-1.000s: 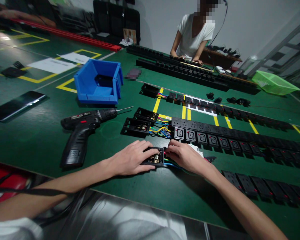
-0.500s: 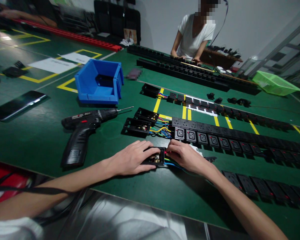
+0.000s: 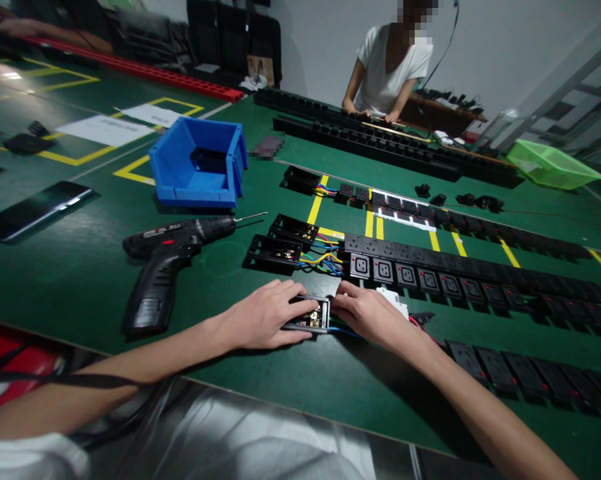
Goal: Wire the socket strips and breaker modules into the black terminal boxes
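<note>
My left hand [image 3: 267,315] is closed around a small black terminal box [image 3: 324,315] with brass screw terminals inside, lying on the green table. Its fingers cover the box's left part. Close against the box's right end, my right hand [image 3: 363,312] pinches the wires with thumb and fingertips; the fingers hide most of them. A blue wire [image 3: 344,331] runs out of the box below that hand. Behind my right hand is a white part [image 3: 394,301], with red wires [image 3: 423,327] beside it. A row of black sockets [image 3: 500,370] continues to the right.
A cordless drill [image 3: 163,267] lies left of my hands, its bit pointing right. Behind it stands a blue bin [image 3: 195,193]. Wired socket strips [image 3: 430,280] stretch across the table. A phone [image 3: 37,210] lies far left, a green basket [image 3: 555,165] far right. Another person [image 3: 387,73] works opposite.
My right fingers have shifted slightly at the box's end, and the red and yellow-green wires there are now covered. The box's end has tilted a little. My left hand has barely moved.
</note>
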